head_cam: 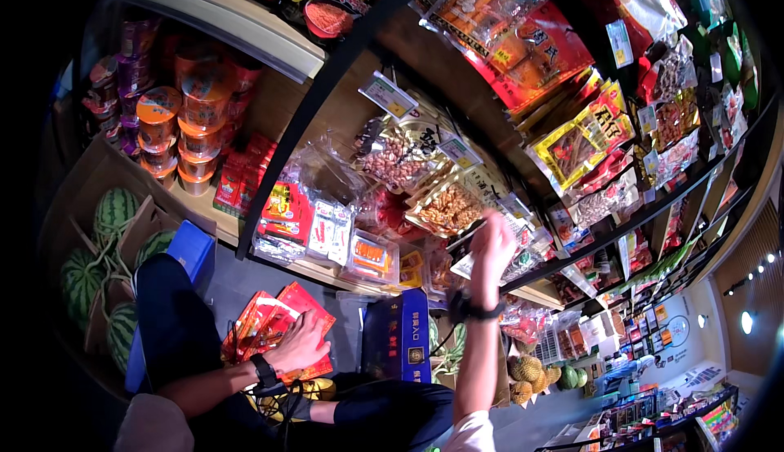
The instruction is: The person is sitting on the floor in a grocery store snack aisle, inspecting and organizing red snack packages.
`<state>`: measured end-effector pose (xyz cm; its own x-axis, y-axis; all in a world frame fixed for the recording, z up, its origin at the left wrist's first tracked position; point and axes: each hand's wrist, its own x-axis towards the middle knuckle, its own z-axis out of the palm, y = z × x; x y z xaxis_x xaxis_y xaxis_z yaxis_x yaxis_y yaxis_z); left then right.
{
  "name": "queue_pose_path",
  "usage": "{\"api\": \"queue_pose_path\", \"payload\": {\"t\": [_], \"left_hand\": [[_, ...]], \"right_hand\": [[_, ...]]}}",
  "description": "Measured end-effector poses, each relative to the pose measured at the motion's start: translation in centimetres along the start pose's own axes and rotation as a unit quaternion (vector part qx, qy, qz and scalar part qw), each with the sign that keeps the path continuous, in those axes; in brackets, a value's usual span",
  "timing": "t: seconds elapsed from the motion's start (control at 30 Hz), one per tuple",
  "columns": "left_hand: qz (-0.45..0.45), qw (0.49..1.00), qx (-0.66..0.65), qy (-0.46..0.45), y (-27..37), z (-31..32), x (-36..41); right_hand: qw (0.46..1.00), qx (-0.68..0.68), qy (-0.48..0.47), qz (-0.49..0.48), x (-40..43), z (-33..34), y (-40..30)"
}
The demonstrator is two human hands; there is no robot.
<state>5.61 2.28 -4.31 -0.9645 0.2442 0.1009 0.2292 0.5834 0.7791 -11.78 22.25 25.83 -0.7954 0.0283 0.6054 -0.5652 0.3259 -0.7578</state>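
Note:
My left hand [300, 343], with a dark band at the wrist, rests on several red snack packets [275, 323] fanned out low in front of me; whether its fingers grip any is unclear. Raised at the lower hanging row, my right hand [493, 241] is blurred, and its fingertips cannot be made out. Just left of it hangs a clear-front bag of nuts [450, 208]. Farther left, a bag of reddish nuts [401, 161] hangs below a price tag [388, 95]. Above are yellow packets [582, 139] and a large red packet [520, 60].
Stacked plastic tubs [197, 146] stand on the left shelf. Watermelons [82, 277] lie in a carton at far left. A dark blue box [398, 335] stands between my arms. A black rack post [306, 121] crosses the shelves. Durians [527, 369] are at lower right.

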Motion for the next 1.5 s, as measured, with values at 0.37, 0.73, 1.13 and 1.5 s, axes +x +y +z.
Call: {"api": "queue_pose_path", "payload": {"t": [0.37,0.73,1.13,1.5], "left_hand": [[0.034,0.999,-0.027,0.013,1.1,-1.0,0.8],[0.056,0.997,-0.039,0.028,0.2,-0.9,0.6],[0.044,0.997,-0.068,0.013,0.4,-1.1,1.3],[0.134,0.639,-0.744,-0.143,3.3,-10.0,3.3]], "right_hand": [[0.995,-0.079,0.029,0.054,26.6,5.5,-1.1],[0.992,0.093,0.017,0.080,24.4,8.3,-6.9],[0.977,0.190,0.032,-0.092,17.4,-2.0,-15.7],[0.969,0.198,0.013,0.144,-7.2,-1.7,-4.9]]}}
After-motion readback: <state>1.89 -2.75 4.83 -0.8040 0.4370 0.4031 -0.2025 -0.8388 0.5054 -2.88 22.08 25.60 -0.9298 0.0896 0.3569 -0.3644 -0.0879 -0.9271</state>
